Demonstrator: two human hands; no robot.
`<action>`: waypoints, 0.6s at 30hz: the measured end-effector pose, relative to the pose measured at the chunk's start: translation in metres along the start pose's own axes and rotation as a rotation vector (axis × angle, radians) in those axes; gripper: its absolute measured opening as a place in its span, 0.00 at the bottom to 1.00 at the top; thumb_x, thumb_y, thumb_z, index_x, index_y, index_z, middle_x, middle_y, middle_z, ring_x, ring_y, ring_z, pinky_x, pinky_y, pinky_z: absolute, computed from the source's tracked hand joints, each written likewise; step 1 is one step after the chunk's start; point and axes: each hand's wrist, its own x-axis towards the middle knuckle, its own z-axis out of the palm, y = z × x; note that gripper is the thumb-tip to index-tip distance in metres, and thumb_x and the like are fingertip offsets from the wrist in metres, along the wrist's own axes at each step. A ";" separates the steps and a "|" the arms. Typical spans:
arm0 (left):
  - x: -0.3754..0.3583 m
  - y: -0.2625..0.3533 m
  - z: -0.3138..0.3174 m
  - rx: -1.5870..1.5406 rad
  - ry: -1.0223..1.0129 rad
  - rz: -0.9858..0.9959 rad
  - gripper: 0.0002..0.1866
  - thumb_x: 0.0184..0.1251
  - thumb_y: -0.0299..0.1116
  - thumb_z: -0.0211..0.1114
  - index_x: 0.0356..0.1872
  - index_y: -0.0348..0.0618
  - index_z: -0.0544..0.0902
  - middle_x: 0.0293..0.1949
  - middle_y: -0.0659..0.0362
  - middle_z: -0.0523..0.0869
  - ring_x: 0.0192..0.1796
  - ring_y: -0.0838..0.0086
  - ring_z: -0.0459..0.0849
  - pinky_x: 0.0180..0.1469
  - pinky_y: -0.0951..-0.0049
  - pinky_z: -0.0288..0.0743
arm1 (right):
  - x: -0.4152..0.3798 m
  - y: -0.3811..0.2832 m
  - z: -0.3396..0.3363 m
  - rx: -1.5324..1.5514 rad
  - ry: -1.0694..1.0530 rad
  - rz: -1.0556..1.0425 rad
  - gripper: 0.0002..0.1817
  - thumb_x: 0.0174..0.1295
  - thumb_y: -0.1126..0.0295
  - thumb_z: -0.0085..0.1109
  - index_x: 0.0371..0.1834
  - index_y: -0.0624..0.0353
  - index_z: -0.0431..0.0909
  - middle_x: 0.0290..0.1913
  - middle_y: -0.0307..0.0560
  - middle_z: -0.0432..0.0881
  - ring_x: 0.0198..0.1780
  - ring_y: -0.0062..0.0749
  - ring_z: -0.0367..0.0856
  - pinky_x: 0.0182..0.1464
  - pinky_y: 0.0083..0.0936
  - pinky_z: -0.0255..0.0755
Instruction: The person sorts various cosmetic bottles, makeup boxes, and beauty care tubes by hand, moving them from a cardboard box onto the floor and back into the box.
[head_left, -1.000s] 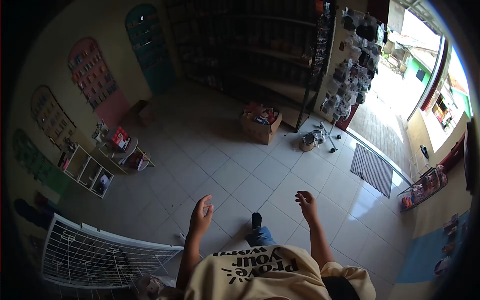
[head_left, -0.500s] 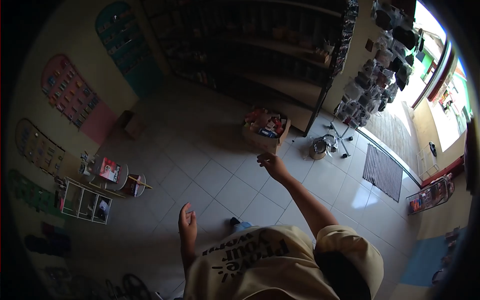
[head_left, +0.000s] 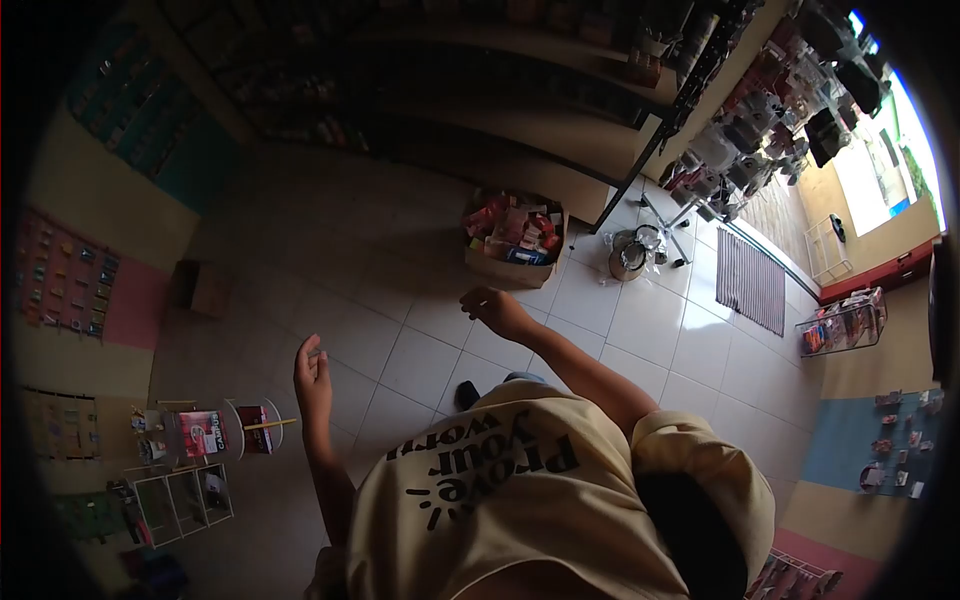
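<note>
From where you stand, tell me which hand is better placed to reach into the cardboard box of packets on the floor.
Probably right. The right hand is stretched forward, just short of the cardboard box. The left hand is raised off to the side, further from the box. Both hands look empty.

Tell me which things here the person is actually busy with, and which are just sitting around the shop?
In hand:
- right hand, empty, stretched toward the cardboard box full of packets
- left hand, empty, raised over the floor tiles

Just lying about:
- striped mat by the door
- small bucket beside the shelf leg
- round stand with red packets
- small brown box by the wall
</note>
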 end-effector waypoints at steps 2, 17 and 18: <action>0.069 0.019 0.016 -0.062 -0.127 0.000 0.19 0.75 0.32 0.52 0.64 0.41 0.70 0.63 0.54 0.75 0.57 0.68 0.80 0.61 0.68 0.71 | 0.030 0.005 -0.021 -0.041 0.153 0.021 0.12 0.65 0.74 0.52 0.47 0.68 0.79 0.41 0.49 0.85 0.38 0.30 0.84 0.43 0.25 0.78; 0.292 -0.038 0.253 0.182 -1.156 -0.183 0.23 0.68 0.41 0.61 0.61 0.43 0.74 0.58 0.50 0.80 0.55 0.63 0.82 0.56 0.65 0.74 | 0.117 0.322 -0.046 -0.347 0.046 0.977 0.08 0.59 0.69 0.56 0.28 0.56 0.84 0.29 0.43 0.86 0.28 0.33 0.85 0.32 0.32 0.79; 0.305 -0.040 0.256 0.293 -1.188 -0.140 0.24 0.68 0.42 0.61 0.61 0.43 0.74 0.58 0.49 0.80 0.55 0.61 0.82 0.57 0.64 0.73 | 0.115 0.355 -0.048 -0.518 -0.050 0.887 0.09 0.60 0.67 0.56 0.27 0.57 0.84 0.28 0.44 0.86 0.26 0.34 0.85 0.31 0.32 0.79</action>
